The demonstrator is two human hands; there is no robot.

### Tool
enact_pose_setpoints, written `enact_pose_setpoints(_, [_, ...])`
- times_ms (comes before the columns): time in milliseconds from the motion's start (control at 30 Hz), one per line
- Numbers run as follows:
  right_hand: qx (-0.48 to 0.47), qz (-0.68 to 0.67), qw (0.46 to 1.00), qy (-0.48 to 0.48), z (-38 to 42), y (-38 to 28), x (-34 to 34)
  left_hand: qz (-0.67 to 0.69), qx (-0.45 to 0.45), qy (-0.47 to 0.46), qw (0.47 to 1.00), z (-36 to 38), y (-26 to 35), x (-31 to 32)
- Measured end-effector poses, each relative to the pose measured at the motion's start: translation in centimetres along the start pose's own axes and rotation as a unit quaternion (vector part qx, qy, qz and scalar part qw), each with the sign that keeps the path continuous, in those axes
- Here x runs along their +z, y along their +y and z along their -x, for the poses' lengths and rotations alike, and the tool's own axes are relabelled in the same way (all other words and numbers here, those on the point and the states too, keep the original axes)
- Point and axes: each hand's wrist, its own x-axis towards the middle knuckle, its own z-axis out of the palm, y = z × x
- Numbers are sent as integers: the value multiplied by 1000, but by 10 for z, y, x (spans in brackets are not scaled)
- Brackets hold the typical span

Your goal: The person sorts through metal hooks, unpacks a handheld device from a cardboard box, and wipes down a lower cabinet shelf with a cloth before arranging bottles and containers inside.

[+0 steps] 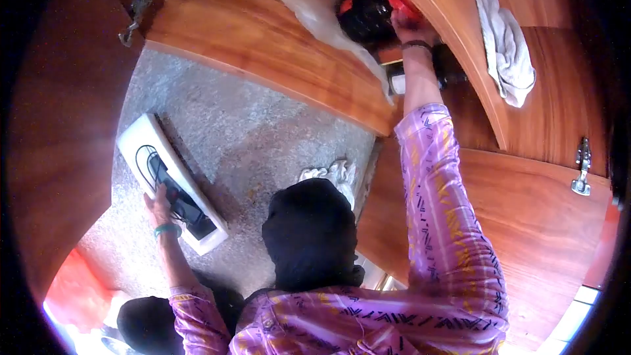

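Observation:
On the left, a long white tray (148, 133) carries a black device (185, 205) with a looped black cable. My left hand (158, 209) is closed on the tray's near-left edge, its fingers reaching over the rim toward the device. At the upper right, my right hand (411, 25) reaches inside the wooden cabinet. Its fingers are closed around the red part of a red-and-black object (402, 4); the curved wooden edge partly hides it. A black, glossy item (367, 14) lies right beside that hand. Under the wrist is a dark bottle-like item with a pale label (398, 82).
A crumpled translucent plastic sheet (314, 1) hangs over the cabinet ledge (263, 69). A grey-white cloth (505, 46) drapes over the wooden panel at right. Metal hinges (581, 167) stick out. White crumpled cloth (338, 174) lies on the speckled floor (230, 131); a red bag-like thing (79, 289) is lower left.

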Motion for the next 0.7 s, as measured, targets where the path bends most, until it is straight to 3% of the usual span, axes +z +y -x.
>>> enact_pose_setpoints(67, [25,24,999,24,-27,-6,-9,-23,0,-27,999,-10,-8,-8])
enact_pose_setpoints(167, [-20,76,996,47,-33,-6,0,-11,-7,-26,1000,-8,-11,-1])
enact_pose_setpoints(233, [-12,132,991,2,-45,-10,-9,-1,3,-13,1000,-13,-20,-5])
enact_pose_setpoints(300, [-4,122,992,19,-31,-7,8,-64,82,26,994,-20,-30,-9])
enact_pose_setpoints(367, [-1,95,994,53,-22,-5,16,-11,39,11,999,-17,-27,-5])
enact_pose_setpoints(467, [-11,20,1000,5,-27,-4,14,-15,-2,19,1000,-26,-32,-9])
enact_pose_setpoints(533, [34,82,995,-47,-28,-13,8,39,0,-54,998,-26,-31,-10])
enact_pose_setpoints(700, [-18,119,992,-28,1,-8,8,59,1,-11,998,-19,-28,-1])
